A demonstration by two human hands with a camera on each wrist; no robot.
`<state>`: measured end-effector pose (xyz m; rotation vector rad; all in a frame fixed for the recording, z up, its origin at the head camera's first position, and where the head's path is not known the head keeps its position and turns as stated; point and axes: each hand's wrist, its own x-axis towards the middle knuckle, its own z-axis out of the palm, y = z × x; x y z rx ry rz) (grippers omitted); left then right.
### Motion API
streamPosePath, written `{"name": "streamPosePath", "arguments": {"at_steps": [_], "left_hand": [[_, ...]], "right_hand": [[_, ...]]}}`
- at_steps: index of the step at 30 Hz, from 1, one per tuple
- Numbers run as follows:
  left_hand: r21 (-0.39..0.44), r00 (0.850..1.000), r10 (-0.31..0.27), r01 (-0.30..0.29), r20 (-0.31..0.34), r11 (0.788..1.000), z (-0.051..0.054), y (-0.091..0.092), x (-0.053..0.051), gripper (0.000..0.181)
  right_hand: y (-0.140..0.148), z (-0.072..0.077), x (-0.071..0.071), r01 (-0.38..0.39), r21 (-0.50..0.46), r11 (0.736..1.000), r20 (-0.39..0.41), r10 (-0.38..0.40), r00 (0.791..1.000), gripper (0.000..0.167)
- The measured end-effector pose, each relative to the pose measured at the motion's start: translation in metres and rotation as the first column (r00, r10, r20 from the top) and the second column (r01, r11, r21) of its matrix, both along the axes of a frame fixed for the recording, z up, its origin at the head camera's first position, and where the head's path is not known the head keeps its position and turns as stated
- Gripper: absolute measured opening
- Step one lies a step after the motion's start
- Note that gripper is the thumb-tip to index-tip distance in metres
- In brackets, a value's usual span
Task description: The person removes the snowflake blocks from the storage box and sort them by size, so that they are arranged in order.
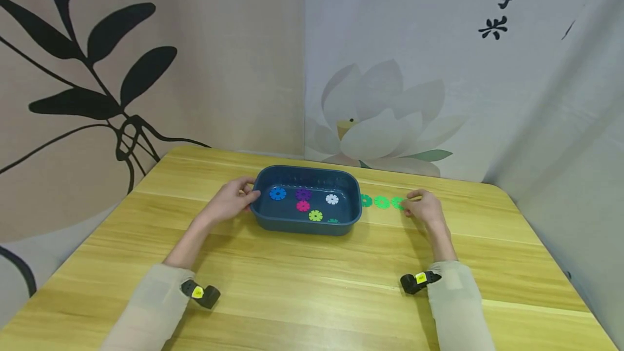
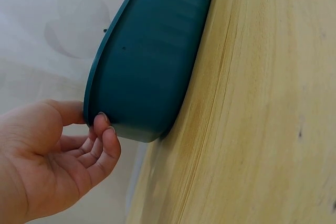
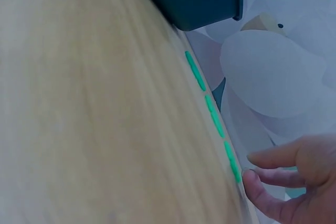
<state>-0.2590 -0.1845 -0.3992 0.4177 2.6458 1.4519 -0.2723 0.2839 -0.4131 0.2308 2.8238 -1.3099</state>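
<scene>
Head view: I read a dark blue tub (image 1: 306, 228) standing upright on the wooden table (image 1: 341, 297). The left hand (image 1: 231, 197) grips its left end, thumb over the rim and fingers outside; I take this as bracing, so the light tub does not slide. Flat toothed discs lie inside: blue (image 1: 278, 193), purple (image 1: 303, 194), pink (image 1: 303, 206), white (image 1: 332, 199) and yellow-green (image 1: 315, 215), plus a green one (image 1: 333, 220) mostly hidden by the near wall. Beyond the tub's right end, three green discs (image 1: 382, 202) form a row, the first partly hidden by the tub. The right hand (image 1: 425, 207) is at the outermost. I judge that a single row gives the fingers access to one edge at a time.

Left wrist view: I confirm the thumb behind the rim and bent fingertips against the outer wall. The base sits on the table.

Right wrist view: I see the three discs flat on the tabletop. Thumb and fingers are bent, a fingertip at the last disc's edge, a suitable contact for so thin a piece. I cannot tell whether it is pinched or merely touched.
</scene>
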Motion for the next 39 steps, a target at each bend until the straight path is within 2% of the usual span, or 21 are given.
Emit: {"name": "streamPosePath", "arguments": {"at_steps": [17,29,39], "left_hand": [[0.009,1.0,-0.006,0.006,-0.001,1.0,0.001,0.002,-0.001,0.05],[-0.002,1.0,-0.007,0.007,-0.008,1.0,-0.001,0.001,-0.001,0.048],[0.013,1.0,-0.005,0.004,0.009,1.0,0.0,0.001,0.0,0.049]], "right_hand": [[-0.027,0.033,0.006,-0.141,-0.024,0.99,-0.117,0.137,0.984,0.044],[-0.06,0.043,0.007,-0.238,-0.05,0.97,-0.195,0.224,0.955,0.038],[-0.092,0.053,0.015,-0.269,-0.01,0.963,-0.237,0.259,0.936,0.03]]}}
